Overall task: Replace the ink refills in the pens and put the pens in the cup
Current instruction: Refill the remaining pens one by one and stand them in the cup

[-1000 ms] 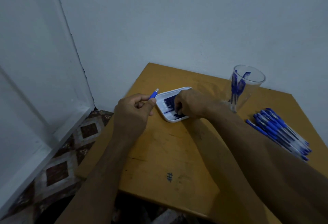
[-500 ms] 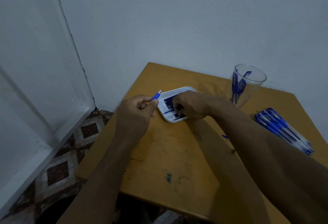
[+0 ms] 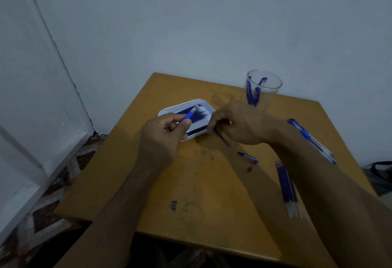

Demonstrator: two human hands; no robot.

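Head view: my left hand (image 3: 163, 138) grips a blue pen barrel (image 3: 189, 116) over the white refill tray (image 3: 169, 111). My right hand (image 3: 239, 123) pinches a refill (image 3: 221, 137) at the tray's right rim. Glass cup (image 3: 263, 89) near the table (image 3: 212, 183) far edge; bare wood toward the near edge.

A single wide-angle view from a camera worn on the person's head, looking forward and down onto a small wooden table (image 3: 197, 183) pushed into a white-walled corner. Both forearms reach in from the bottom edge, close to the lens. The far wall fills the upper half.
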